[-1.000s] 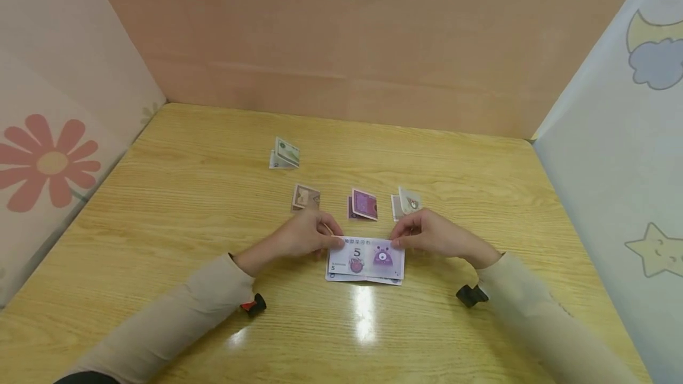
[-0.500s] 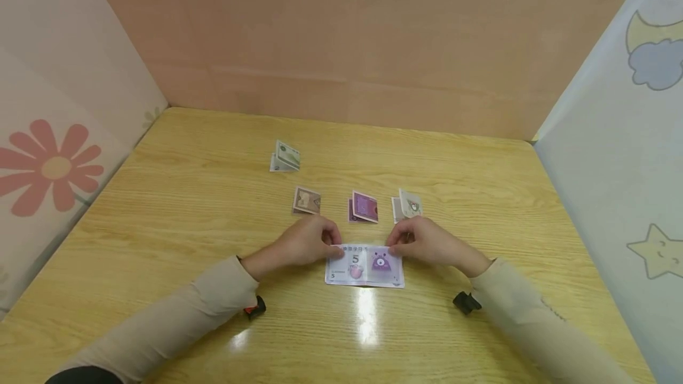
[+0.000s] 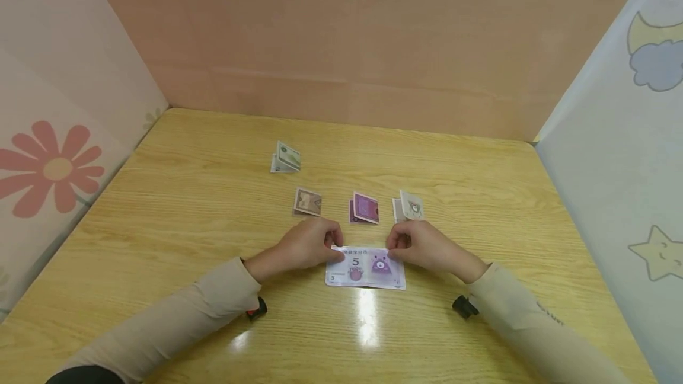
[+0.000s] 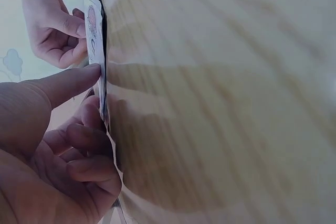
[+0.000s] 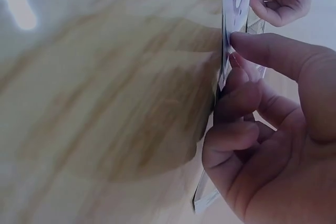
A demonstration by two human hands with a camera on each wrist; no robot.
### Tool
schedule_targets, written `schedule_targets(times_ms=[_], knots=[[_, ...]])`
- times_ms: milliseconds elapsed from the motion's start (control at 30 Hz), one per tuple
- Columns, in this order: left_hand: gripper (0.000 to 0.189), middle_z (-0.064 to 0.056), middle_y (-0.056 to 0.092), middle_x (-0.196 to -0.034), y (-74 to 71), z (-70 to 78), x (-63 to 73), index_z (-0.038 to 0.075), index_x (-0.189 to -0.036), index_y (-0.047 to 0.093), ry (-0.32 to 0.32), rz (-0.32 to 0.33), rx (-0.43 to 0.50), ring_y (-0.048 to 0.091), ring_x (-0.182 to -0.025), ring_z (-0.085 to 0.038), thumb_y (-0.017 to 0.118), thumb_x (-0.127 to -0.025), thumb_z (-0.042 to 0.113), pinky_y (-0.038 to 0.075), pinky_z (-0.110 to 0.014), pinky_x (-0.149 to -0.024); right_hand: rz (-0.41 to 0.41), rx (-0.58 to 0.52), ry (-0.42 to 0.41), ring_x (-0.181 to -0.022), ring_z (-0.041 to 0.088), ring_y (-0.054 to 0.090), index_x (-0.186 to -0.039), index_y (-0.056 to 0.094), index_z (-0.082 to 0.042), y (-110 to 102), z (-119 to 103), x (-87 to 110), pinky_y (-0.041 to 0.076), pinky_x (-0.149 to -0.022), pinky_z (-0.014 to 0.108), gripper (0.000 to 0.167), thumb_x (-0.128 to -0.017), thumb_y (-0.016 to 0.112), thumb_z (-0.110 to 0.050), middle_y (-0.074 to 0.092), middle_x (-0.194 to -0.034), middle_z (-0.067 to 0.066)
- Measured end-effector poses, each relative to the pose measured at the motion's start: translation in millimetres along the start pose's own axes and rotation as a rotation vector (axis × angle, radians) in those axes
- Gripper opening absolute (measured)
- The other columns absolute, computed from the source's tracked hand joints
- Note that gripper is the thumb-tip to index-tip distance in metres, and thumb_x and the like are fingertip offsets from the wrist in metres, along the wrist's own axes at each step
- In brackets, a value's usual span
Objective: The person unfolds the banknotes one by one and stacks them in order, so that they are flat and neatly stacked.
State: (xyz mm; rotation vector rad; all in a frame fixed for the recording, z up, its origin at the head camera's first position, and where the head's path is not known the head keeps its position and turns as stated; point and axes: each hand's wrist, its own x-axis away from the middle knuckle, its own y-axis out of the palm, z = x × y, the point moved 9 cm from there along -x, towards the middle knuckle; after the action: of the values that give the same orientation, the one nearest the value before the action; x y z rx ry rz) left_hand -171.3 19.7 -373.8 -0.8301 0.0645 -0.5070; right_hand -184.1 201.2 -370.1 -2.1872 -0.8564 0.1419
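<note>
A pale purple play banknote [image 3: 368,276], printed with a 5 and a one-eyed monster, lies low over the table in front of the person. My left hand [image 3: 306,245] pinches its far left corner, thumb on the printed face and fingers curled behind. At the far right corner, my right hand [image 3: 429,249] pinches it the same way. In the left wrist view, the note [image 4: 95,30] appears edge-on with a dark gap along its side. The right wrist view shows the thumb pressed against the note [image 5: 236,3], with the curled fingers close to the tabletop.
Beyond the hands stand folded notes: a brown one [image 3: 308,201], a magenta one [image 3: 366,207] and a whitish one [image 3: 411,205] in a row. Farther back left is a green one [image 3: 288,156]. A peach wall [image 3: 347,46] bounds the wooden table [image 3: 213,165] behind.
The note's upper layer has come down toward me, now covering the lower layer's edge that showed beneath it. Both hands moved slightly nearer with it. The folded notes stayed put.
</note>
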Motion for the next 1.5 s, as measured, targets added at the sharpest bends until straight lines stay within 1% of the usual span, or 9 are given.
schedule_targets(times_ms=[300, 467, 600, 733, 933, 1067, 1300, 1400, 1500], knots=[[0.02, 0.004, 0.056, -0.069, 1.0, 0.8, -1.5, 0.015, -0.088, 0.067, 0.002, -0.002, 0.023, 0.05, -0.062, -0.01, 0.086, -0.081, 0.015, 0.04, -0.025, -0.057, -0.008, -0.004, 0.014, -0.068, 0.012, 0.052, -0.088, 0.067, -0.013, 1, 2, -0.2, 0.044, -0.059, 0.024, 0.012, -0.087, 0.078, -0.009, 0.056, -0.072, -0.005], [0.021, 0.003, 0.058, -0.073, 0.7, 2.6, -1.3, 0.014, -0.092, 0.067, -0.033, -0.019, 0.088, 0.052, -0.064, -0.011, 0.085, -0.082, 0.014, 0.043, -0.027, -0.058, 0.015, -0.025, 0.012, -0.068, 0.012, 0.054, -0.09, 0.068, -0.015, -3, 2, 1.7, 0.046, -0.058, 0.024, 0.012, -0.087, 0.079, -0.012, 0.059, -0.074, -0.005], [0.021, -0.002, 0.06, -0.075, -6.1, 6.8, -1.2, 0.01, -0.096, 0.067, -0.031, -0.033, 0.218, 0.053, -0.061, -0.013, 0.083, -0.084, 0.011, 0.042, -0.025, -0.053, 0.051, -0.079, 0.035, -0.062, 0.015, 0.055, -0.092, 0.067, -0.013, -14, -2, 3.8, 0.046, -0.053, 0.025, 0.008, -0.09, 0.076, -0.012, 0.062, -0.074, -0.001], [0.021, -0.006, 0.062, -0.081, -16.2, 9.3, -3.7, 0.004, -0.104, 0.068, -0.018, -0.055, 0.379, 0.06, -0.059, -0.023, 0.08, -0.087, 0.01, 0.046, -0.027, -0.049, 0.078, -0.208, 0.057, -0.059, 0.025, 0.059, -0.101, 0.067, -0.005, -28, -7, 2.5, 0.05, -0.05, 0.032, 0.011, -0.094, 0.071, -0.013, 0.067, -0.076, 0.01], [0.028, -0.011, 0.069, -0.094, -33.0, 7.7, -8.3, 0.0, -0.117, 0.067, -0.046, -0.068, 0.576, 0.071, -0.077, -0.038, 0.075, -0.093, 0.013, 0.058, -0.045, -0.059, 0.121, -0.396, 0.126, -0.079, 0.037, 0.07, -0.123, 0.062, 0.004, -44, -6, 0.4, 0.058, -0.062, 0.042, 0.033, -0.098, 0.068, -0.018, 0.072, -0.098, 0.022], [0.034, -0.018, 0.071, -0.109, -46.6, 6.1, -11.7, -0.002, -0.124, 0.064, -0.065, -0.05, 0.7, 0.072, -0.088, -0.035, 0.072, -0.095, 0.013, 0.059, -0.049, -0.072, 0.152, -0.514, 0.137, -0.087, 0.035, 0.072, -0.129, 0.059, 0.005, -53, -5, -1.9, 0.059, -0.069, 0.046, 0.036, -0.1, 0.064, -0.017, 0.07, -0.108, 0.026], [0.034, -0.013, 0.069, -0.124, -70.1, -7.2, -19.4, 0.003, -0.133, 0.06, -0.107, 0.017, 0.869, 0.07, -0.105, -0.028, 0.062, -0.101, 0.014, 0.051, -0.056, -0.094, 0.182, -0.608, 0.119, -0.097, 0.031, 0.072, -0.133, 0.058, -0.001, -65, -10, -12.1, 0.059, -0.077, 0.046, 0.036, -0.103, 0.06, -0.019, 0.069, -0.118, 0.022], [0.036, -0.014, 0.067, -0.127, -77.6, -12.3, -25.2, 0.003, -0.135, 0.059, -0.102, 0.039, 0.912, 0.068, -0.111, -0.027, 0.061, -0.102, 0.016, 0.049, -0.056, -0.097, 0.188, -0.634, 0.113, -0.103, 0.031, 0.071, -0.135, 0.057, -0.001, -69, -13, -17.8, 0.059, -0.078, 0.044, 0.039, -0.103, 0.061, -0.023, 0.069, -0.121, 0.02], [0.038, -0.015, 0.066, -0.129, -84.0, -15.9, -31.7, 0.001, -0.137, 0.057, -0.097, 0.064, 0.933, 0.067, -0.112, -0.027, 0.06, -0.103, 0.017, 0.052, -0.048, -0.095, 0.195, -0.654, 0.111, -0.106, 0.03, 0.07, -0.136, 0.056, -0.002, -74, -14, -24.4, 0.059, -0.081, 0.043, 0.041, -0.103, 0.06, -0.025, 0.068, -0.124, 0.018]])
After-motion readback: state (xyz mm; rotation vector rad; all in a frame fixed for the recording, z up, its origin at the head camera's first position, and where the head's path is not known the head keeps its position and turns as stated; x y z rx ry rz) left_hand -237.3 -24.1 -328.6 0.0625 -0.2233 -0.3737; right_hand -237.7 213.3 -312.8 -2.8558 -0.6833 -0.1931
